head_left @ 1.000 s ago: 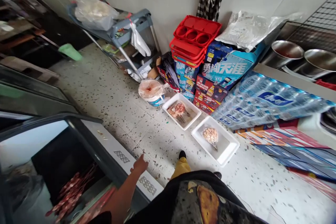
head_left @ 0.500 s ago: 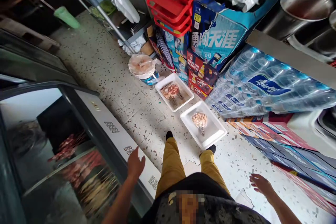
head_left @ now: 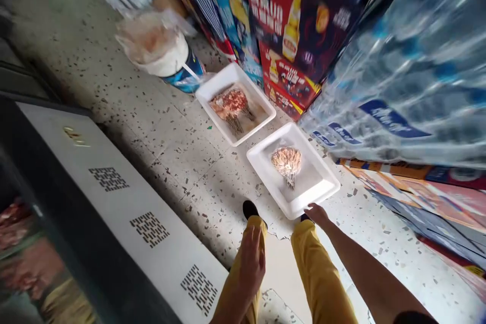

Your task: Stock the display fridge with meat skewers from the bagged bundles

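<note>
Two white trays stand on the floor. The nearer white tray (head_left: 261, 158) bears a bundle of pale meat skewers (head_left: 287, 161) in clear wrap. In the farther white tray (head_left: 212, 117) lie bundles of redder skewers (head_left: 232, 103). My right hand (head_left: 318, 215) is at the near corner of the closer tray, fingers stretched toward its rim; whether they touch it I cannot tell. It holds nothing visible. My left hand (head_left: 252, 259) hangs over my left leg, with its fingers extended and nothing seen in them.
A bucket lined with a plastic bag (head_left: 167, 55) stands beyond the trays. Stacked drink cartons (head_left: 292, 71) and wrapped bottled water (head_left: 395, 116) line the right. Flat cartons (head_left: 429, 202) lie below. A glass-fronted cabinet (head_left: 114, 212) with a white vented side runs along the left.
My view has tilted down and come closer to the trays. My right hand has moved in from the right to the nearer tray. My left hand has left the cabinet's side for my leg.
</note>
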`<state>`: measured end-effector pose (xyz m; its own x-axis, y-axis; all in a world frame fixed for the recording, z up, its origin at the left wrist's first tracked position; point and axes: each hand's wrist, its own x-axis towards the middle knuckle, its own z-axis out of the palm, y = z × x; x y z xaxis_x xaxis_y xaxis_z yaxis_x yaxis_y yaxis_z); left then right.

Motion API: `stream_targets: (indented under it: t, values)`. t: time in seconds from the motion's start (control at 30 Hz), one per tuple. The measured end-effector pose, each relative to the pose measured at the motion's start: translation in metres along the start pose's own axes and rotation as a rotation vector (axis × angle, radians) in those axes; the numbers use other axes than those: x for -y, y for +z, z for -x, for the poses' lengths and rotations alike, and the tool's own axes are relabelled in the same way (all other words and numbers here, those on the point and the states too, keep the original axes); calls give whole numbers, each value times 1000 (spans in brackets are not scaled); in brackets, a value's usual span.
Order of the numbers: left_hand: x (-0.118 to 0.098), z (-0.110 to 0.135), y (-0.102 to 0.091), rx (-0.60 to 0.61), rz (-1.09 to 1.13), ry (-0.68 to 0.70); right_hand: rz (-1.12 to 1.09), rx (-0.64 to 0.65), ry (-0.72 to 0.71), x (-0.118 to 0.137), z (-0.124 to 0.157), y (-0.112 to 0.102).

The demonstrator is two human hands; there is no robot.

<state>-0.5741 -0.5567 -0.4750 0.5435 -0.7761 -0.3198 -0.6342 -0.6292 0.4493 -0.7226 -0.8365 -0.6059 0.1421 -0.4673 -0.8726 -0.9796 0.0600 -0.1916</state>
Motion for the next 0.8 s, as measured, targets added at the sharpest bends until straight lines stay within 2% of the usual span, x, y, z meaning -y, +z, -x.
stream_targets:
  t: [0.07,0.13,0.2,0.27,0.4,0.5,0.57,0.67,0.8]
  values:
    - [6,-8,39,-36,17,-41,10,18,-16,10,-55,29]
    - [14,-10,72,-3,34,-95,12,10,-21,18,-103,51]
    - [22,-8,96,65,46,-141,6,-17,-7,25,-142,67]
    - [29,-6,112,103,58,-184,-10,-54,22,31,-173,81]
    - [33,-7,118,192,84,-220,-55,-110,72,43,-213,106]
    - [29,-10,112,299,97,-209,-81,-166,108,56,-229,122]
    - [27,-11,109,317,105,-227,-88,-216,164,64,-234,129]
    - [25,-11,109,279,112,-260,-68,-265,213,68,-236,129]
    - [22,-12,115,270,134,-261,7,-301,223,63,-233,114]
